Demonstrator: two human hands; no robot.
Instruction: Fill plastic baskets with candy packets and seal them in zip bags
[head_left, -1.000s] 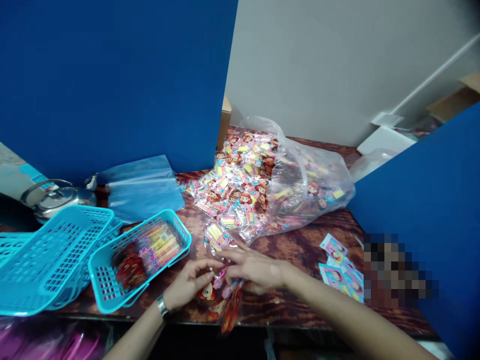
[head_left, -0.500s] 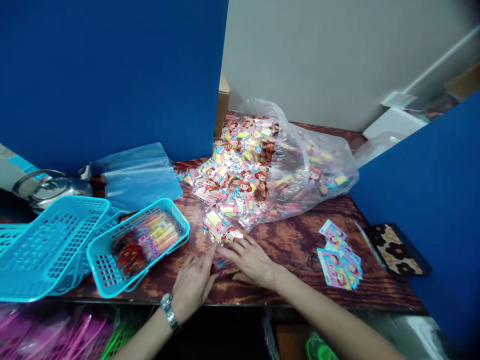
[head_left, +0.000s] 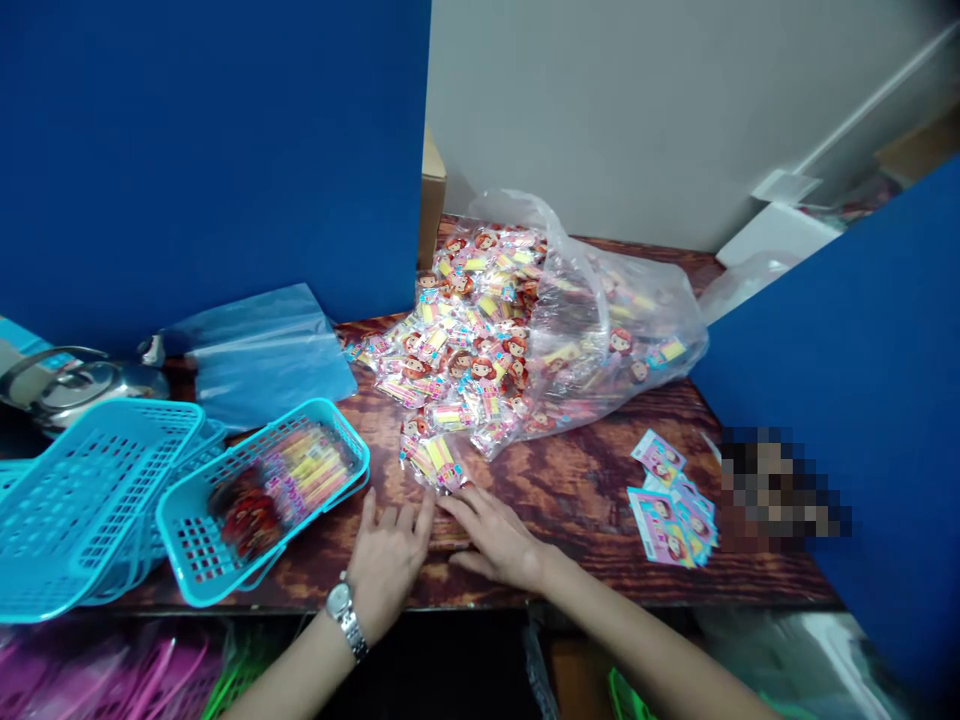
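My left hand [head_left: 391,562], with a silver watch at the wrist, lies on the dark wooden table with its fingers spread. Its index fingertip is at the near edge of some small shiny packets [head_left: 439,460]. My right hand [head_left: 495,535] rests beside it, fingers apart, its fingertips touching the same packets. Behind them a heap of printed packets [head_left: 457,340] spills from a clear plastic bag [head_left: 637,290] lying on its side. To the left, a light blue basket [head_left: 180,545] holds a pack of yellow and pink sticks [head_left: 315,470] and a dark red printed item [head_left: 251,520].
Stacked blue baskets [head_left: 67,510] and a metal kettle [head_left: 94,385] are at the left. A clear flat bag [head_left: 262,355] lies behind. Small cards [head_left: 671,510] lie at the right. Blue panels [head_left: 210,150] stand on both sides.
The small packet that was beneath my hands no longer shows there. The packets at my fingertips have shifted, and my left fingers have spread. The view has moved slightly.
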